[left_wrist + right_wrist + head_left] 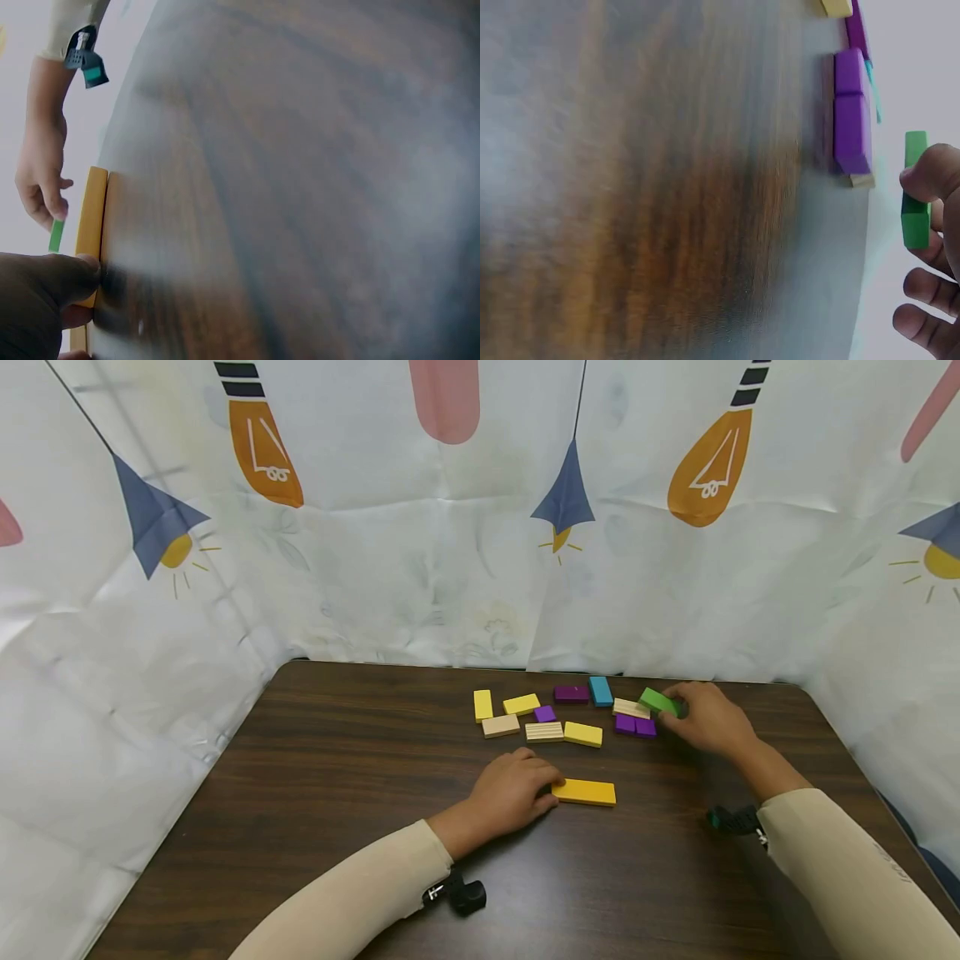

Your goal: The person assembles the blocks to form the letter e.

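Note:
My right hand (708, 718) pinches a green wooden block (659, 702) between thumb and fingers, at the right end of a group of blocks. In the right wrist view the green block (915, 187) is held up off the table. My left hand (512, 789) holds the left end of a long orange-yellow block (587, 792), which lies on the table in front of the group. The left wrist view shows the thumb (79, 277) against that block's side. Closest to the right hand are a pale wood block (632, 708) and two small purple blocks (634, 726).
Along the back of the dark wood table (337, 760) lie a blue block (600, 691), a dark purple block (572, 694), several yellow blocks (582, 734), pale wood blocks (501, 726) and a small purple piece (545, 714). A printed cloth (375, 593) hangs behind the table.

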Available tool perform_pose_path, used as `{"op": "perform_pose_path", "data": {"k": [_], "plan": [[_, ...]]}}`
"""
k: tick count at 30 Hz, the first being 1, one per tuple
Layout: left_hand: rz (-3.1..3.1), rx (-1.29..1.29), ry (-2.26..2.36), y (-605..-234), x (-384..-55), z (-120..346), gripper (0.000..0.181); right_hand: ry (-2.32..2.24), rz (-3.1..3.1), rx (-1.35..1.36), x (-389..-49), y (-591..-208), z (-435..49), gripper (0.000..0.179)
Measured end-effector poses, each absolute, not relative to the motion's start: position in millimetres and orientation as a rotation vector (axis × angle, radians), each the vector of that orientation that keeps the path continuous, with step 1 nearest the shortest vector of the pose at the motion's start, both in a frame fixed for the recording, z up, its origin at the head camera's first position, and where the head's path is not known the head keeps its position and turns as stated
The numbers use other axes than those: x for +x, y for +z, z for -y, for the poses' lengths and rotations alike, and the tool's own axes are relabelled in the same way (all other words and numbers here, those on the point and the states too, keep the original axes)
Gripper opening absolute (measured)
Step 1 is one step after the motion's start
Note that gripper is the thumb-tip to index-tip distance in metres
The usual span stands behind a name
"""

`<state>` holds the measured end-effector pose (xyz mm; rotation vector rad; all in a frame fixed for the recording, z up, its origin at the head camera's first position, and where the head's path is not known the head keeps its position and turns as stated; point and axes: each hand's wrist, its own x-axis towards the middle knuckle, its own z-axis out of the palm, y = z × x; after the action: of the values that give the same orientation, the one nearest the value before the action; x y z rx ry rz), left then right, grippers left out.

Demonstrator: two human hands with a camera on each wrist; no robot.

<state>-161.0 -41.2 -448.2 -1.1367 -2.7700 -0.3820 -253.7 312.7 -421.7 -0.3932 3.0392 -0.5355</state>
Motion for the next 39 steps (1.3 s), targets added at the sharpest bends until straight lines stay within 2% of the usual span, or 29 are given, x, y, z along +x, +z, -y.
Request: {"op": "perform_pose_path", "data": {"k": [20, 39], "plan": [[2.784, -1.093, -0.396, -447.9, -167.3, 54.2, 0.023, -0.521, -3.041, -0.785, -200.4, -418.5, -281.2, 0.036], [2.796, -1.046, -0.433, -449.2, -171.4, 60.8, 0.022, -0.515, -2.911, -0.873, -180.5, -438.7, -264.3, 0.032]]}}
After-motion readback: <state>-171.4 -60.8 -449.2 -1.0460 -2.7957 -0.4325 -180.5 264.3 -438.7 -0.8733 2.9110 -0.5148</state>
